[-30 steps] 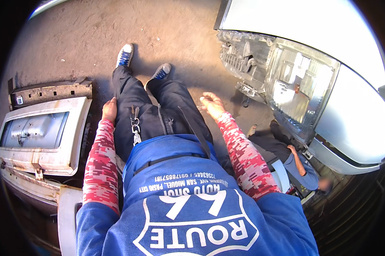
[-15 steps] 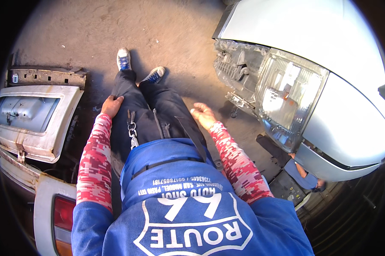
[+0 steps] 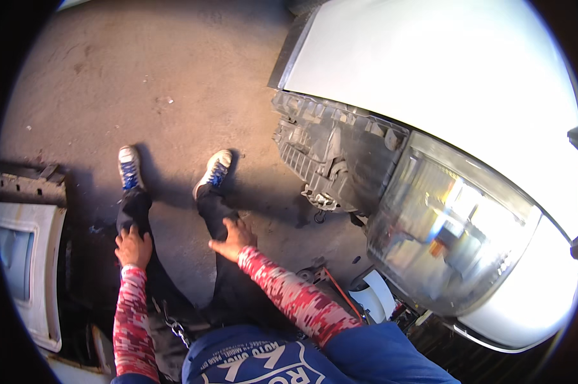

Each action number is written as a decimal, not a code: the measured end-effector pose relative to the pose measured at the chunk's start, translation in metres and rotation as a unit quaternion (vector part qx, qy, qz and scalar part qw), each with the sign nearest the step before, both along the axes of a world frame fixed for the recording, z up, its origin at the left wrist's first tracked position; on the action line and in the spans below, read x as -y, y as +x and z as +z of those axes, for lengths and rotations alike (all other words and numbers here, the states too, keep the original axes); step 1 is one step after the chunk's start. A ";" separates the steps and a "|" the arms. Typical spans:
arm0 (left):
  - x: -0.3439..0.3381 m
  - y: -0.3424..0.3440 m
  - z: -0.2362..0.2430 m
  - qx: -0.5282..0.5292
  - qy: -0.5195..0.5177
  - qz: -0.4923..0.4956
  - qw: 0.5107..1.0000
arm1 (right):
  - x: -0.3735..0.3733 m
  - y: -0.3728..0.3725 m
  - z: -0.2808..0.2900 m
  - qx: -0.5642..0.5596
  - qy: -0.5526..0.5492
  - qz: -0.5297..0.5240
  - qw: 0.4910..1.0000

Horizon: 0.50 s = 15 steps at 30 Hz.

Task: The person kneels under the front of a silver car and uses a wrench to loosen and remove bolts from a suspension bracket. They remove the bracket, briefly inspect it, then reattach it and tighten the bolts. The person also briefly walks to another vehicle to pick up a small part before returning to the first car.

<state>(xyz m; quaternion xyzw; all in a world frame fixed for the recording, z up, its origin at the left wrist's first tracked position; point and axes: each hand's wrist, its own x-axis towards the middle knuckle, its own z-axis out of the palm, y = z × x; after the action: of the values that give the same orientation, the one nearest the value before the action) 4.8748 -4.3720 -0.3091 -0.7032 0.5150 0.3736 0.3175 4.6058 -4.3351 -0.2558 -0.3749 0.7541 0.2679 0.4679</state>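
Note:
My left hand (image 3: 134, 248) hangs above my left leg with its fingers spread, holding nothing. Over my right knee, my right hand (image 3: 234, 240) is also open, thumb and fingers apart. Both forearms wear red and white patterned sleeves. To the right of my right hand, and apart from it, is the front of a white vehicle (image 3: 430, 64). Its large clear headlight (image 3: 452, 227) sits beside a dark grille frame (image 3: 337, 150), which looks bare and dusty. A metal chain (image 3: 177, 329) hangs at my waist over my dark trousers.
Dusty concrete floor (image 3: 154, 83) stretches ahead of my shoes. A worn white car panel (image 3: 52, 275) with a window-like opening stands at the left, below a slotted metal strip (image 3: 30, 187). Near the headlight, low down, lie a white curved piece (image 3: 373, 296) and a thin orange-red rod (image 3: 342, 291).
My feet have stepped and are wider apart. The vehicle front and headlight appear larger and closer, while the left-hand panels have slid toward the lower left. Both hands remain empty.

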 end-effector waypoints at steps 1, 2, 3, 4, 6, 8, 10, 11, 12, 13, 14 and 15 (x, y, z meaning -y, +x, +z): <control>-0.008 -0.015 -0.006 0.029 -0.005 -0.025 0.999 | -0.009 -0.009 -0.006 0.013 0.046 0.030 0.998; -0.013 -0.025 -0.010 0.014 0.014 -0.015 1.000 | -0.022 -0.015 -0.008 0.005 0.004 0.043 0.999; -0.019 -0.036 -0.010 -0.015 0.002 -0.007 1.000 | -0.033 -0.021 -0.010 -0.002 -0.003 0.060 0.998; -0.021 -0.049 -0.011 -0.001 0.013 -0.014 1.000 | -0.036 -0.031 -0.020 0.002 -0.028 0.042 0.999; -0.016 -0.077 -0.006 0.010 -0.004 -0.036 0.999 | -0.040 -0.046 -0.030 0.004 -0.013 0.013 1.000; 0.006 -0.121 -0.003 -0.122 -0.130 -0.007 0.984 | -0.041 -0.057 -0.037 0.017 0.013 0.028 0.999; 0.045 -0.178 0.001 -0.339 -0.200 0.088 0.915 | -0.039 -0.065 -0.040 0.027 0.010 0.035 0.999; 0.067 -0.211 0.004 -0.431 -0.258 0.127 0.856 | -0.038 -0.068 -0.041 0.021 0.013 0.037 0.999; 0.089 -0.238 0.012 -0.493 -0.266 0.155 0.814 | -0.037 -0.070 -0.043 0.019 0.002 0.037 0.999; 0.109 -0.263 0.019 -0.540 -0.298 0.181 0.766 | -0.039 -0.069 -0.042 0.021 0.010 0.037 0.999; 0.124 -0.283 0.031 -0.609 -0.291 0.221 0.704 | -0.039 -0.071 -0.043 0.046 0.043 0.086 0.994; 0.139 -0.298 0.041 -0.649 -0.272 0.271 0.657 | -0.040 -0.070 -0.043 0.063 0.000 0.087 0.994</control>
<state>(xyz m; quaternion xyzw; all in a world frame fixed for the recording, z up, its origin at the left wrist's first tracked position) 4.5767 -4.5108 -0.2684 -0.4447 0.4555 0.6479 -0.4182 4.5358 -4.2952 -0.2988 -0.4549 0.6879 0.2834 0.4894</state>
